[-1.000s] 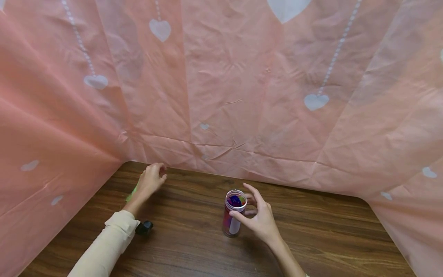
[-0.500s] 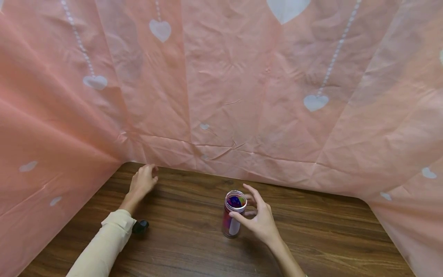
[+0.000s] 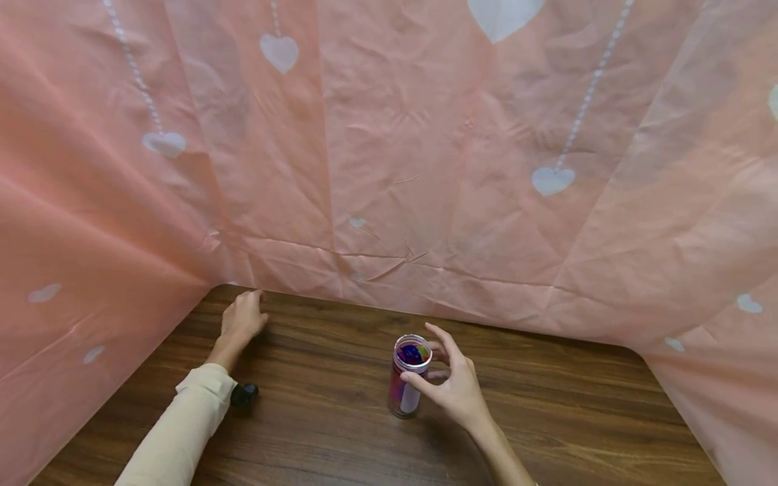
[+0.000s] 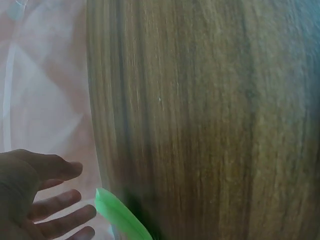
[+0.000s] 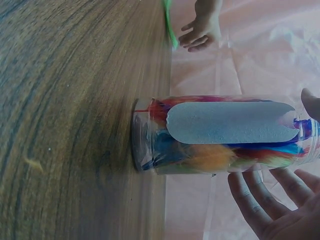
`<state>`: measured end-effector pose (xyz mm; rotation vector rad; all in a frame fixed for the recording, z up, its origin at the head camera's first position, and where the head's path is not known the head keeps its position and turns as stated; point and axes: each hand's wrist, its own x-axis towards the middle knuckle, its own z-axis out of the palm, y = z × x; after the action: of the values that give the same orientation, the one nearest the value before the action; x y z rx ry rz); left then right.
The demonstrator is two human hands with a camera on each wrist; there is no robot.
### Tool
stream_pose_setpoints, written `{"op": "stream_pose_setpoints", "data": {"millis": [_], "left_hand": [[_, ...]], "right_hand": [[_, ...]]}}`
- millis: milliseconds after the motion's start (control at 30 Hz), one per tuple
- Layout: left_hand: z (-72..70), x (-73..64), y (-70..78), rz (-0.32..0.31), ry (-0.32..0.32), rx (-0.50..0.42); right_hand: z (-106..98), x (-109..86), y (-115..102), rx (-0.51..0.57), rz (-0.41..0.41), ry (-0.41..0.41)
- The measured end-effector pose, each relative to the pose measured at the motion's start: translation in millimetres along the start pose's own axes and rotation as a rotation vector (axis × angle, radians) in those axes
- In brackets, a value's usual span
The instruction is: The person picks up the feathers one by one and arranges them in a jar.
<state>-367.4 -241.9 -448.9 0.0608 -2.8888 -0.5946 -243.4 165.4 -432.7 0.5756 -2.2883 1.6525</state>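
A clear jar [image 3: 402, 391] packed with colorful feathers [image 5: 210, 155] stands upright and uncapped on the table, a pale label [image 5: 230, 122] on its side. My right hand [image 3: 458, 388] holds it near the rim, thumb on the near side and fingers curled round the right side. Far to the left, my left hand [image 3: 242, 317] reaches low over the table with loosely bent fingers and nothing between them. Just beside those fingertips, a bright green feather [image 4: 120, 215] shows in the left wrist view; in the head view the hand and arm hide it.
Pink cloth [image 3: 389, 169] with white hearts hangs behind the brown wooden table [image 3: 328, 378] and along both sides. A small black device [image 3: 244, 395] sits at the left wrist. The table's back edge lies close to the left hand.
My left hand has moved left and slightly down, away from the jar. Green seen beside that wrist one second ago is now hidden in the head view. The right hand and jar stay put.
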Motion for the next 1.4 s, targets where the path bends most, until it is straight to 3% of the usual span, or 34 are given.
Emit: {"op": "stream_pose_setpoints", "data": {"millis": [933,1400], "left_hand": [[-6.6,9.2,-25.3,-0.121,-0.173,-0.009],[-5.1,5.6,-28.4,-0.1,-0.157,-0.059]], "right_hand": [[0.0,1.4,1.5,-0.007,-0.003,-0.002],[-0.6,0.4,0.0,-0.008,-0.005,-0.002]]}}
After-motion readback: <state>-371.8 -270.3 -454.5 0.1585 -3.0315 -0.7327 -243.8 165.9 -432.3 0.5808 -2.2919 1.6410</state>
